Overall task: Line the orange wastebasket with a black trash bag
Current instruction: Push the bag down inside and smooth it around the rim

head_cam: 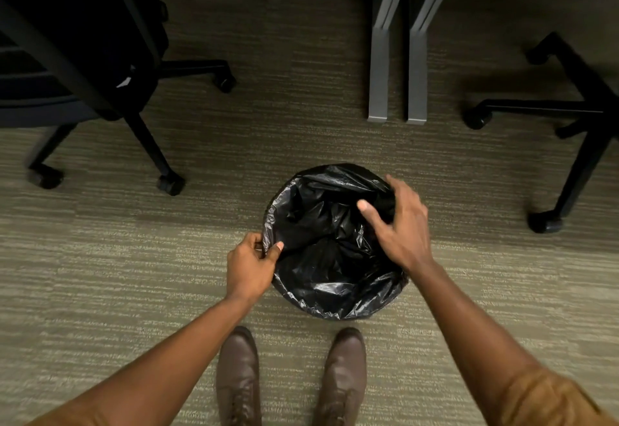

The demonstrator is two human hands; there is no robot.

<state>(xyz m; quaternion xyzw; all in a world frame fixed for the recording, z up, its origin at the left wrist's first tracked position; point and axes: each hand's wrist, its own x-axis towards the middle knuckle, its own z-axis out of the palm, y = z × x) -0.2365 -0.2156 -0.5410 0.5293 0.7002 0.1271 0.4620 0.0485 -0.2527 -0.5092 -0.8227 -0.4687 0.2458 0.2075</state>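
**A:** In the head view, what is being risked at this point?

**B:** The black trash bag (331, 251) is being held at only two places on the rim, so the unheld stretches could be pulled inward if the film is being pushed down too hard. The left hand (249, 266) is closed narrowly, thumb and fingers pinching the bag's edge at the left side of the rim. The right hand (400, 221) is spread wide over the right side, fingers curled over the rim and the thumb extended above the opening; whether any film is being gripped under it cannot be told. If the pinch is being released too early, the folded-over edge is likely to slip back into the basket.

**A:** And how is the bag itself looking?

**B:** It is looking thin, glossy and heavily creased, with loose folds bunched in the middle instead of being pressed flat to the walls. Trapped air is probably being held beneath it, which could be lifting the liner. The orange wastebasket is being covered entirely; no orange is being shown. It is standing on the carpet floor (134, 258), well away from the frame's edges, just ahead of the brown shoes (239, 375), with office chairs (100, 74) and grey desk legs (380, 67) farther off.
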